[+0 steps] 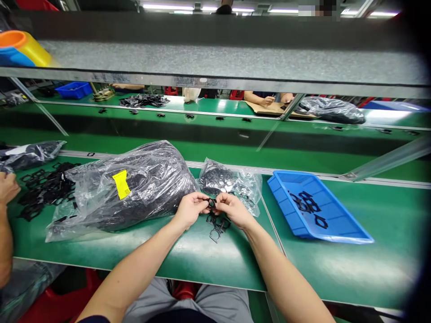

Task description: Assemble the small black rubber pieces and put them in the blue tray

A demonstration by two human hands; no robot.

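Observation:
My left hand (190, 208) and my right hand (232, 208) meet over the green table (202, 255), both pinched on one small black ring-shaped part (211, 202) held between their fingertips. Just below them lies a small heap of black frame-like parts (217, 226). Behind my hands sits a small clear bag (232, 181) of black parts. To its left lies a big clear bag (134, 188) full of black parts, with a yellow label (121, 184).
A blue tray (336, 224) holding several black parts stands to the right. At far left a co-worker's hand (7, 187) rests by a pile of black parts (45, 186). Beyond the conveyor belt (208, 148), other people's hands work at a far table.

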